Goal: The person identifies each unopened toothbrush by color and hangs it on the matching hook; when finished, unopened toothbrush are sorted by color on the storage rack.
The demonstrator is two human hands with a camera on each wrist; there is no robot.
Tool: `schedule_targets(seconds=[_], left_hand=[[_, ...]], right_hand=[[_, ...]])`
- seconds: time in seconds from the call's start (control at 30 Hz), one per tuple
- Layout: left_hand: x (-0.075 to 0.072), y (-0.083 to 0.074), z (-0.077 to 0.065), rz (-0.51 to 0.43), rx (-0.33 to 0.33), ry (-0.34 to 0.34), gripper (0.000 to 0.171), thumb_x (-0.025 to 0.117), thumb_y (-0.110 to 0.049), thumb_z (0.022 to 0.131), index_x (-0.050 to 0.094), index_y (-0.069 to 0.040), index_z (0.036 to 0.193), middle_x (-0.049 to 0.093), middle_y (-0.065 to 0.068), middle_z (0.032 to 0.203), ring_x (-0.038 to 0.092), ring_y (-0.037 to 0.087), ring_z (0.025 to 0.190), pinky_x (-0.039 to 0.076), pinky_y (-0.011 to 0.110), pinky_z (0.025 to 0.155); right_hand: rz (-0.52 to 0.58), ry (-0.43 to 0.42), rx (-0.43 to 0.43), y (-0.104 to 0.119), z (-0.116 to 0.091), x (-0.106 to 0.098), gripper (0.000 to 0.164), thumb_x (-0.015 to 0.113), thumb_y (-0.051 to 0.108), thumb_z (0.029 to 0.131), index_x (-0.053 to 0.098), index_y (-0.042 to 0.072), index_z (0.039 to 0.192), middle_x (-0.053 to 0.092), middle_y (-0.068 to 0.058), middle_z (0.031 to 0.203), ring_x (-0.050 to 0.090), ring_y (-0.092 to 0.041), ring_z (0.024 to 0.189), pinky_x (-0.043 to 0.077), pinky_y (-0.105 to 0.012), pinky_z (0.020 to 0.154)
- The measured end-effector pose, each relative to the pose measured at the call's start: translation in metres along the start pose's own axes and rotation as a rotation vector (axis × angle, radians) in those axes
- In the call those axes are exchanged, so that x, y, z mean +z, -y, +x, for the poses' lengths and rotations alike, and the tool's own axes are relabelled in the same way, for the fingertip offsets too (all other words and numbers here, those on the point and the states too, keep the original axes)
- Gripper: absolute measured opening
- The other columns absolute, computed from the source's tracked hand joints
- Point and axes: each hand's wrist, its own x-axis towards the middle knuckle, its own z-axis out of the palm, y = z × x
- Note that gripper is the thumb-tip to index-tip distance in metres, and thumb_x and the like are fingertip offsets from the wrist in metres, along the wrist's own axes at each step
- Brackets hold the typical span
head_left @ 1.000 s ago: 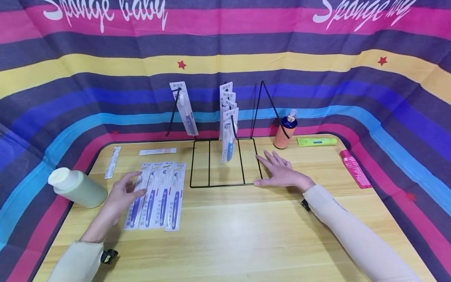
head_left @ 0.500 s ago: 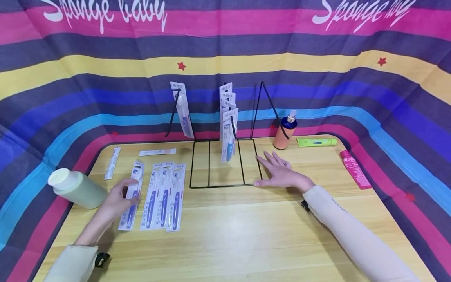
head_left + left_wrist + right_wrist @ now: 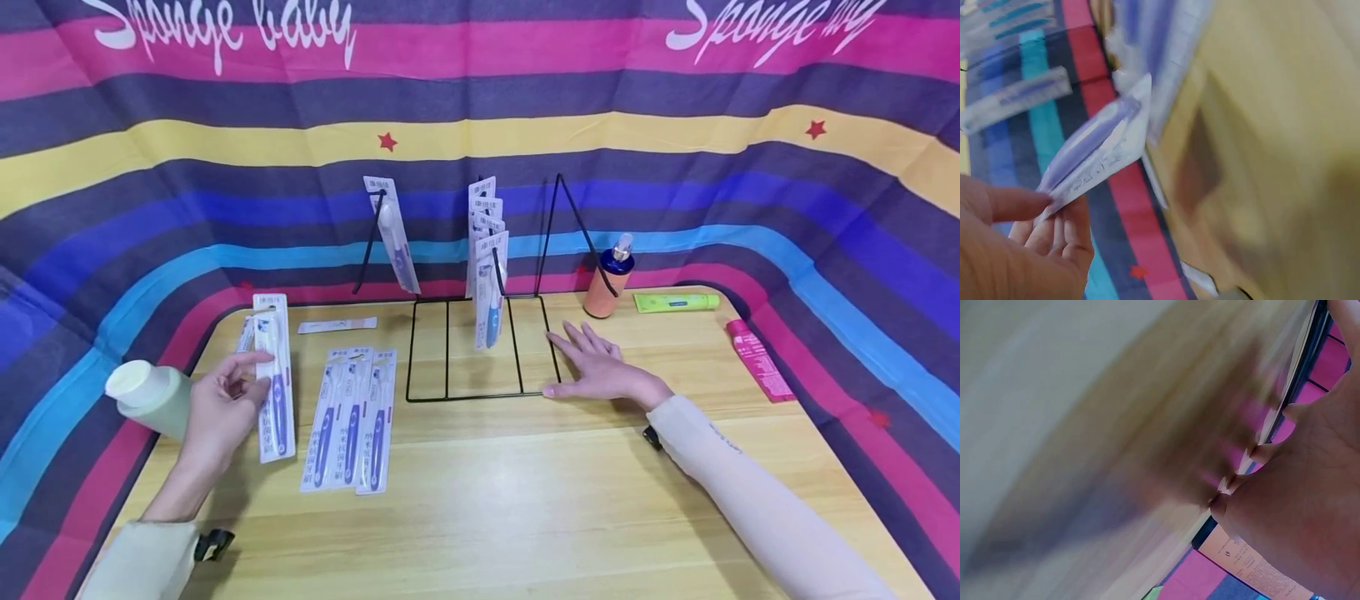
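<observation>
My left hand pinches the edge of a packaged purple toothbrush, raised upright over the table's left side. In the left wrist view the thumb and fingers grip one end of that pack. Three more purple toothbrush packs lie side by side on the table to its right. My right hand rests with spread fingers at the right edge of the black wire rack. Several toothbrush packs hang on the rack's middle hook, and a purple one on its left hook. The right hook bears nothing.
A pale green bottle lies by the left hand. Two small slim packs are behind, one flat and one partly hidden. Right of the rack stand an orange bottle, a green tube and a pink tube. A striped curtain surrounds the table.
The left hand has taken the leftmost toothbrush pack from the row, drawn it left and lifted it off the table. The right hand stays at the rack.
</observation>
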Motion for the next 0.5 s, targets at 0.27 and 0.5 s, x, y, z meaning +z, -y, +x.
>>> schedule_targets(seconds=[0.27,0.5], left_hand=[[0.017,-0.047,-0.019,-0.288,0.087,-0.065,0.031,0.071,0.007,0.102,0.076,-0.005,0.131,0.072,0.000,0.081,0.050,0.012,0.062,0.042,0.019,0.049],[0.031,-0.071,-0.046,-0.470,0.303,-0.026,0.029,0.066,0.017,0.100,0.071,0.009,0.127,0.078,0.008,0.100,0.066,0.016,0.077,0.055,0.017,0.068]], right_hand=[[-0.004,0.003,-0.006,-0.001,0.001,-0.001,0.109,0.072,0.067,0.097,0.019,0.016,0.177,-0.001,-0.019,0.182,-0.010,-0.048,0.163,0.001,-0.080,0.121],[0.000,-0.002,-0.001,0.001,0.001,-0.001,0.109,0.073,0.066,0.096,0.019,0.016,0.176,-0.001,-0.019,0.181,-0.010,-0.049,0.163,0.002,-0.080,0.120]])
